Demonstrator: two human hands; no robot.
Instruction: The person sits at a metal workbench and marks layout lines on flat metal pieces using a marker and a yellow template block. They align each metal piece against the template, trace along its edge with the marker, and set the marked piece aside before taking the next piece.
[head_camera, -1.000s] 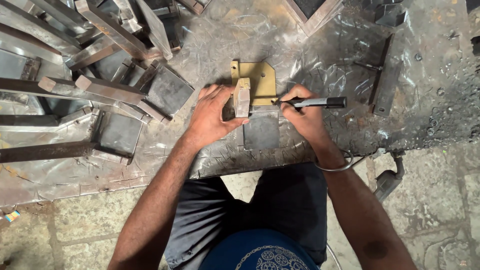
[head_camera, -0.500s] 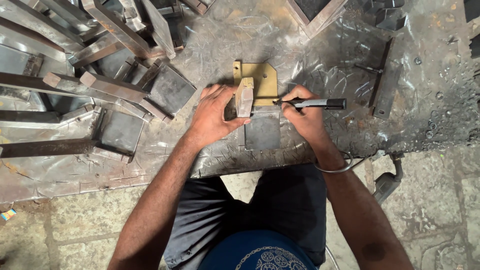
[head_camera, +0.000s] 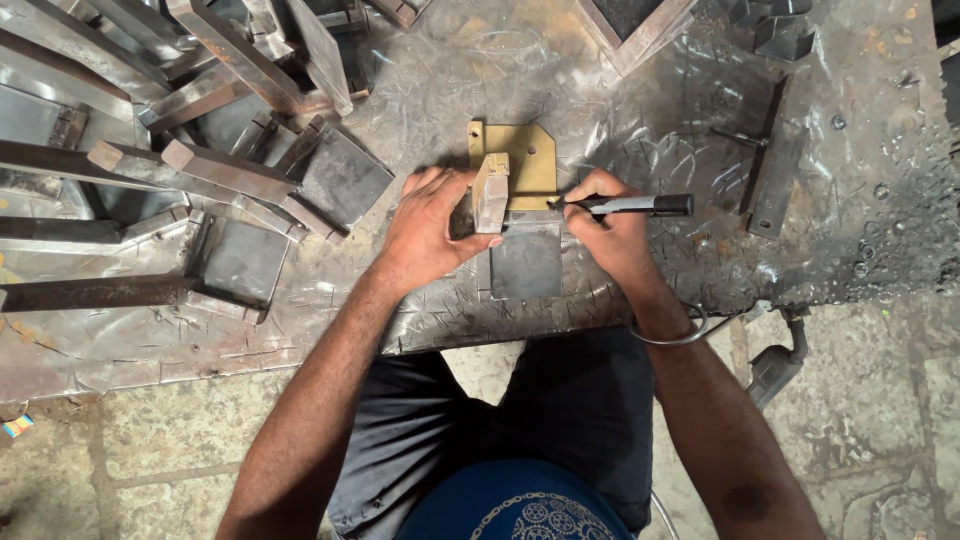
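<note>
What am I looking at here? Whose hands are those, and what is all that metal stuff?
The camera sits on a person's head and looks down at their own two hands. The left hand presses a short metal block against a yellowish plate with holes. The right hand holds a dark marking tool, its tip at the edge of that plate. Just below lies a grey steel square. Everything rests on a scratched metal table, with welded steel pieces piled at the left.

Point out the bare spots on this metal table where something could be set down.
Bare sheet lies between the yellow template and the dark bar at right, above the right hand. Another strip runs along the near edge, left of the left hand. The far left is crowded with welded steel frames.
</note>
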